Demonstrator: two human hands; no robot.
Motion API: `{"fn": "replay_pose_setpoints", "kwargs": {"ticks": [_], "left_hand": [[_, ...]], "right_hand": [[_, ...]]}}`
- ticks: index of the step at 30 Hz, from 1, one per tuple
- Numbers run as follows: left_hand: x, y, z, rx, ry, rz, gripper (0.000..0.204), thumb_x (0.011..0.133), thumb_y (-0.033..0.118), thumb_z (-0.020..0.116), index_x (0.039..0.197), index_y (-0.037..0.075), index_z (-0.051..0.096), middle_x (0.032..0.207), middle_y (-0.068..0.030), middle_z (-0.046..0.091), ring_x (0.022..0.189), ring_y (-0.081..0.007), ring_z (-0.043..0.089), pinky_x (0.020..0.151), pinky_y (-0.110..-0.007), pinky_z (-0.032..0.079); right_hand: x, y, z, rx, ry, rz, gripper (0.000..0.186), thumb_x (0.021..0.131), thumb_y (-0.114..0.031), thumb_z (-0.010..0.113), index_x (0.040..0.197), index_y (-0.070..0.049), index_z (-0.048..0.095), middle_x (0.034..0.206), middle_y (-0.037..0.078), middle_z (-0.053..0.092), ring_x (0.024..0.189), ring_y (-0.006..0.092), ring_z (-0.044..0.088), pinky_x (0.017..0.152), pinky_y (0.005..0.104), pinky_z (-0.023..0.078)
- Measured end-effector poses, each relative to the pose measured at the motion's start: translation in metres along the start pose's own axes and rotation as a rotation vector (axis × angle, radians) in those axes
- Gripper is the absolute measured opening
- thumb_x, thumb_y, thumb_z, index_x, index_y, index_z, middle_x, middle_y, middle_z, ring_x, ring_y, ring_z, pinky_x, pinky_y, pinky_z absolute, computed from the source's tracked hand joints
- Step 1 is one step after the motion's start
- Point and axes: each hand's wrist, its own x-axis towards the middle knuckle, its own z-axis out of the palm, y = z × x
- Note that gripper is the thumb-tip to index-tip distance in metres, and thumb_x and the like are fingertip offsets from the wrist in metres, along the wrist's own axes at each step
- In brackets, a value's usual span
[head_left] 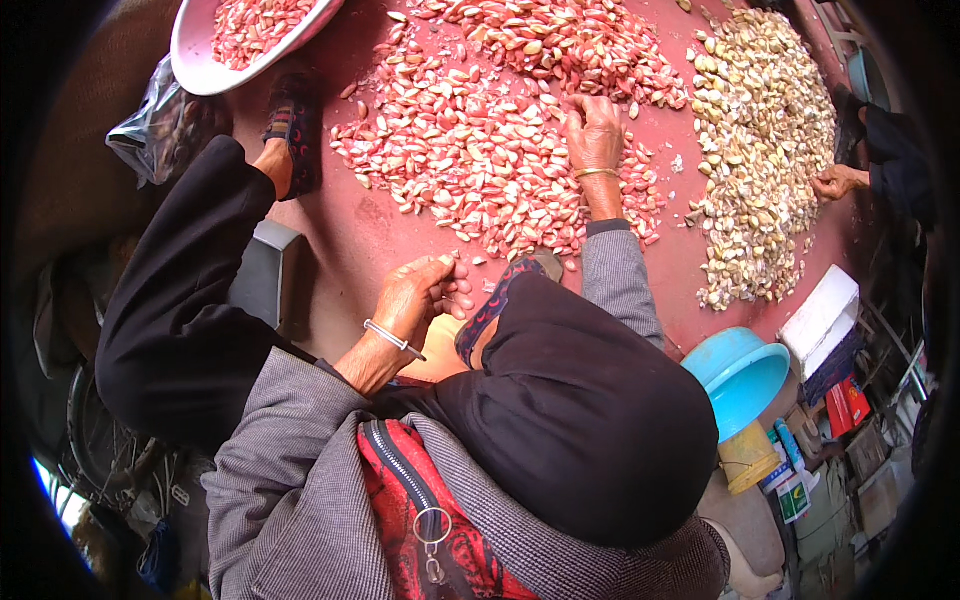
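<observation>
My left hand [435,290], wearing a pale bangle, is above the red surface [345,255] near my bent knee. Its fingers are curled together; whatever they hold is unclear. My right hand [590,130], with a yellow bangle, reaches into the pink-coated cloves [470,165], back upward, fingertips bent down out of clear sight. A second mound of pink cloves [550,40] lies beyond it. To the right is a long pile of pale cloves [745,160].
A co-worker's hand [835,183] touches the pale pile's right edge. A white basin [190,55] of pink cloves and a plastic bag [145,130] sit upper left. A blue basin [740,385], yellow bucket [748,450] and white box [820,315] stand at lower right.
</observation>
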Motion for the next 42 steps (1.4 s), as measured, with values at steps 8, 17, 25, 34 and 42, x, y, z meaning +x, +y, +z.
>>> {"fn": "replay_pose_setpoints", "kwargs": {"ticks": [8,17,25,34,42], "left_hand": [[-0.002,0.001,0.003,0.023,0.005,0.007,0.026,0.1,0.021,0.055,0.099,-0.004,0.062,0.086,-0.0132,0.066,0.073,-0.0238,0.068,0.066,-0.033,0.055],[0.002,-0.002,0.006,0.048,-0.002,-0.007,0.027,0.101,0.022,0.054,0.099,-0.004,0.062,0.086,-0.0128,0.067,0.074,-0.0235,0.068,0.067,-0.033,0.055],[0.002,-0.001,0.009,0.066,0.0,-0.01,0.027,0.101,0.022,0.054,0.1,-0.003,0.062,0.085,-0.0125,0.067,0.074,-0.0232,0.068,0.067,-0.032,0.055],[0.004,0.0,0.009,0.07,-0.008,-0.014,0.027,0.101,0.023,0.053,0.1,-0.003,0.062,0.085,-0.0125,0.067,0.075,-0.023,0.068,0.068,-0.033,0.054],[0.01,0.001,0.004,0.077,0.0,-0.008,0.029,0.101,0.024,0.052,0.1,-0.003,0.062,0.086,-0.0121,0.067,0.075,-0.0228,0.068,0.068,-0.033,0.055]], "right_hand": [[0.006,0.0,-0.001,0.012,-0.089,-0.12,0.017,0.082,-0.011,0.07,0.097,-0.018,0.073,0.096,0.002,0.06,0.099,0.0258,0.057,0.087,0.0423,0.046],[0.001,-0.004,-0.003,0.054,-0.099,-0.194,0.015,0.085,-0.02,0.069,0.099,-0.015,0.072,0.093,0.006,0.062,0.097,0.0272,0.058,0.084,0.0417,0.045],[-0.001,-0.012,0.004,0.036,-0.133,-0.084,0.015,0.088,-0.025,0.068,0.096,-0.012,0.069,0.096,0.006,0.063,0.099,0.0282,0.058,0.086,0.0444,0.04],[-0.028,-0.033,-0.02,0.729,-0.234,0.328,0.018,0.094,-0.009,0.065,0.109,-0.001,0.068,0.096,0.004,0.07,0.084,0.0109,0.064,0.077,0.0259,0.052],[-0.043,-0.042,-0.027,1.369,-0.333,0.691,0.021,0.098,-0.013,0.062,0.116,0.0,0.064,0.1,0.006,0.07,0.083,0.0105,0.065,0.075,0.0231,0.052]]}}
